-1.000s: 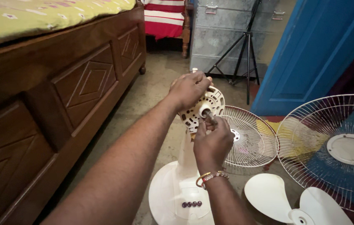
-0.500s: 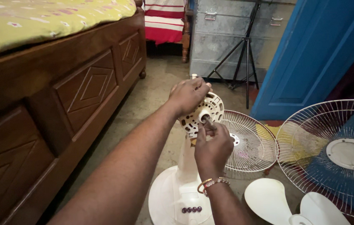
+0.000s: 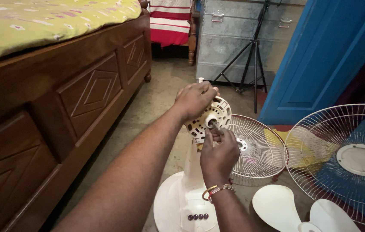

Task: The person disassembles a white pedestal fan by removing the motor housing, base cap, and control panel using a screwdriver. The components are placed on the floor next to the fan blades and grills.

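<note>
A cream table fan stands on the floor with its grilles and blade taken off. My left hand [image 3: 195, 99] grips the top of the round, perforated motor housing [image 3: 216, 115]. My right hand [image 3: 219, 152], with bangles at the wrist, is closed around the small metal shaft [image 3: 213, 124] at the housing's centre, fingertips pinching it. Below them are the fan's stem and its round base [image 3: 178, 206] with a row of dark buttons.
A wire fan grille [image 3: 257, 148] leans behind the fan; a second, larger grille [image 3: 345, 159] lies at right. The white fan blade [image 3: 290, 210] lies bottom right. A wooden bed [image 3: 62, 94] fills the left, a blue door [image 3: 320, 60] and a tripod [image 3: 253, 51] stand behind.
Both hands stay on the motor housing; the right hand's fingers have shifted slightly at the shaft. The view has drifted a little.
</note>
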